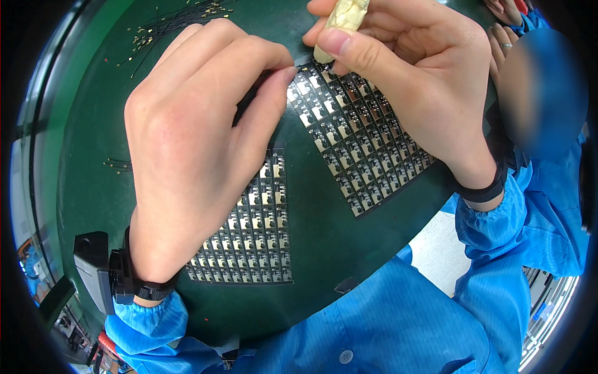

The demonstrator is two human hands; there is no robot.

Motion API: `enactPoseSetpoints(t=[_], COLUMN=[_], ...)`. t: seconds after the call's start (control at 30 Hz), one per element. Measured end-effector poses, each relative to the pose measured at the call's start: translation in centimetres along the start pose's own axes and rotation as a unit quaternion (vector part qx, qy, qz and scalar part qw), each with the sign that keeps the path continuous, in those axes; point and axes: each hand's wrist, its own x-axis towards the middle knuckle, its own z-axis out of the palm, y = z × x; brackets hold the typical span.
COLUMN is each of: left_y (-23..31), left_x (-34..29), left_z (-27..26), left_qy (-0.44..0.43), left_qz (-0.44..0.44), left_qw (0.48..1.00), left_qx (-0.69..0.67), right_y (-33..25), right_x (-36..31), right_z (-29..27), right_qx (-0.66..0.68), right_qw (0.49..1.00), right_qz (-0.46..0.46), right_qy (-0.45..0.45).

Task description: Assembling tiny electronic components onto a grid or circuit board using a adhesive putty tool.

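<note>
My left hand (193, 118) is closed in a pinch at the upper left corner of a circuit board panel (370, 146). From its fingertips a thin black cable (305, 67) with a small gold end reaches onto that panel's edge. Over the panel's top, my right hand (430, 75) has its thumb pressed to the index finger, which wears a pale yellow finger cot (346, 15). Whatever lies between those fingers is hidden. A second circuit board panel (258, 234), with rows of small identical boards, lies partly under my left hand.
Loose black cables (171, 28) with gold ends lie in a bunch on the green table (317, 249) at the far left. A few more cable ends (115, 165) show beside my left wrist. Another person in blue (551, 206) is close on the right.
</note>
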Motion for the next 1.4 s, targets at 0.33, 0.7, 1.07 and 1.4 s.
enactPoseSetpoints(t=[0.33, 0.7, 1.07, 1.4], left_y=[0.0, -0.1, 1.4, 0.9], left_x=[0.1, 0.0, -0.4, 0.4], left_z=[0.2, 0.2, 1.7, 0.5], left_qy=[0.001, 0.005, 0.107, 0.008], left_qz=[-0.004, 0.000, -0.026, -0.040], left_qw=[1.000, 1.000, 0.988, 0.997], left_qx=[-0.005, -0.002, -0.109, -0.058], right_y=[0.0, 0.1, -0.9, -0.6], right_x=[0.0, -0.1, 0.0, -0.2], right_z=[-0.2, 0.0, 0.5, -0.5], right_qx=[-0.027, 0.009, -0.085, -0.152], right_qw=[0.999, 1.000, 0.996, 0.983], right_qz=[0.018, 0.003, 0.004, -0.101], right_qy=[0.002, 0.009, 0.017, -0.013])
